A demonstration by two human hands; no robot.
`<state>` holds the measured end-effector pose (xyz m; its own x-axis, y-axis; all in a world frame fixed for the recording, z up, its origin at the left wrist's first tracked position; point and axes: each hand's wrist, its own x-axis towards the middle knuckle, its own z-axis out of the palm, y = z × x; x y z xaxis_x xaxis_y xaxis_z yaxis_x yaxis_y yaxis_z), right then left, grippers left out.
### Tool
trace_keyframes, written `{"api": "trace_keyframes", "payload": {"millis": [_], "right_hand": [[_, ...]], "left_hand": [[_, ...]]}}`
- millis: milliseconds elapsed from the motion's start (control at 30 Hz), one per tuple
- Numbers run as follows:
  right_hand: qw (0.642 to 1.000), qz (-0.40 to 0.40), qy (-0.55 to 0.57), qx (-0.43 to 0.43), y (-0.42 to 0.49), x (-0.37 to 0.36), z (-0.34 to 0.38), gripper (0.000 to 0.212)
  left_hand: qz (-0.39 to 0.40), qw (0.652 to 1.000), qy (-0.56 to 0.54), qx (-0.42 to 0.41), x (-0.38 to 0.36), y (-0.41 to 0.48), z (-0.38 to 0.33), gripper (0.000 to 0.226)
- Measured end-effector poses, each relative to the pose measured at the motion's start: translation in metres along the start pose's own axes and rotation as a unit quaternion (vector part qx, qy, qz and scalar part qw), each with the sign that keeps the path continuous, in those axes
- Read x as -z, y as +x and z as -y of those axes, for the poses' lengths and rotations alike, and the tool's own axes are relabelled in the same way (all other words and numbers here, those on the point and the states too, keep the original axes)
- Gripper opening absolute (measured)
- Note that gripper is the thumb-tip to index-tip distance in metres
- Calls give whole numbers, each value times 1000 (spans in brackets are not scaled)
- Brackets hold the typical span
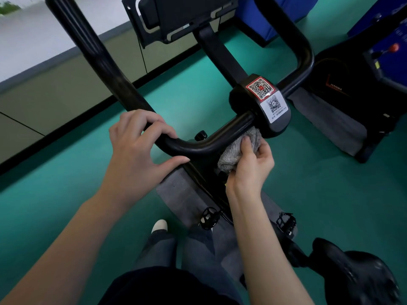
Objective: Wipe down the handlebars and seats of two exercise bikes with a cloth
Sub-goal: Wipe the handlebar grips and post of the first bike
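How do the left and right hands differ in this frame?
The left hand curls bare round the handlebar bend; the right hand pinches a grey cloth. The left hand lies over the handlebar, the right hand below it, near the centre clamp. Both are at the same handlebar.

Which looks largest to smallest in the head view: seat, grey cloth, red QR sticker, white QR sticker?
1. Seat, largest, though nearest the camera.
2. Grey cloth, partly hidden.
3. Red QR sticker and white QR sticker look alike; not ranked.
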<state>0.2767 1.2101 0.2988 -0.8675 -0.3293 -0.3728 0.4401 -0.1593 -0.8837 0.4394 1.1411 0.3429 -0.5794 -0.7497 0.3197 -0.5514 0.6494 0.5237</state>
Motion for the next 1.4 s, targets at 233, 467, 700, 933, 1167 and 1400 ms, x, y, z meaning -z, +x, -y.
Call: {"api": "trace_keyframes", "payload": {"millis": [233,467,700,933,1167,1400], "right_hand": [[991,94,84,-52,-3,5,-11,19],[979,186,22,-75,-25,18,-26,19],[966,235,-108,-16,-30,38,-17,14],[954,196,-201,101,-17,61,22,21],[958,151,-208,128,-11,84,46,16],[963,83,-215,141,-46,108,28,20]], "left_hand": [[0,1000,0,5,-2,-1,0,44],[-1,1000,2,5,-1,-1,0,46],[-1,1000,13,-2,-1,-2,-1,44],[1,997,70,-27,3,-3,-6,42],[38,992,88,-78,-5,-8,-25,45],[99,978,57,-177,-16,-16,-40,48]]}}
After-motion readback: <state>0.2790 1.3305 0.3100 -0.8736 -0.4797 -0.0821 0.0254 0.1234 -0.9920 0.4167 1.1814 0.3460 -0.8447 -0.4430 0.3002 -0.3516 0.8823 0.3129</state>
